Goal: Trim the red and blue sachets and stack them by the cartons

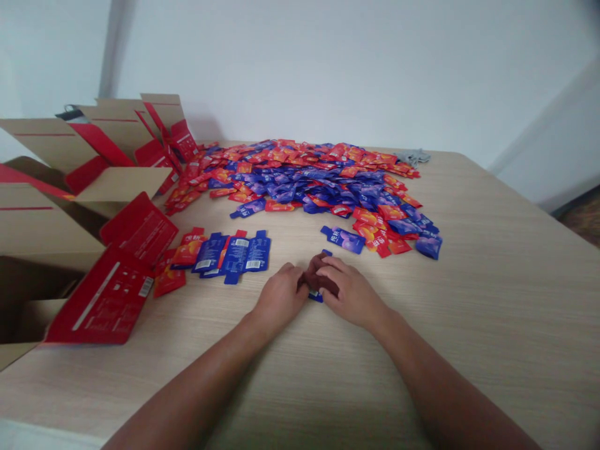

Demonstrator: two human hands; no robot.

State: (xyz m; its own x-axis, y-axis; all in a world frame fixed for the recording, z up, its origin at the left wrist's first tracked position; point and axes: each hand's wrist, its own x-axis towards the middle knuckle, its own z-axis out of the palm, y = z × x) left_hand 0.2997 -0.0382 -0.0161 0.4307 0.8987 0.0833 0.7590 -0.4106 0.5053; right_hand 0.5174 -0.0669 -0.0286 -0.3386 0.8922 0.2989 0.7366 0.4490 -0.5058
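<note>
My left hand [280, 292] and my right hand [352, 289] meet over the table, fingers bent inward and closed around a small blue sachet [316, 297]. Only its lower edge and a bit of its top show; the fingers hide the rest. A dark reddish-brown patch between the hands is too shadowed to make out. Just beyond my right hand lies a single blue sachet [344, 239], printed side up. To the left of my left hand is a row of overlapping blue sachets [247, 253], backs up with barcodes, with red sachets [188, 248] beside them.
A wide heap of red and blue sachets [323, 181] spreads along the back of the table [482, 269]. Open red cardboard boxes [107, 300] stand on the left, flaps raised. A grey cloth-like item [413, 156] lies at the back right, near the wall.
</note>
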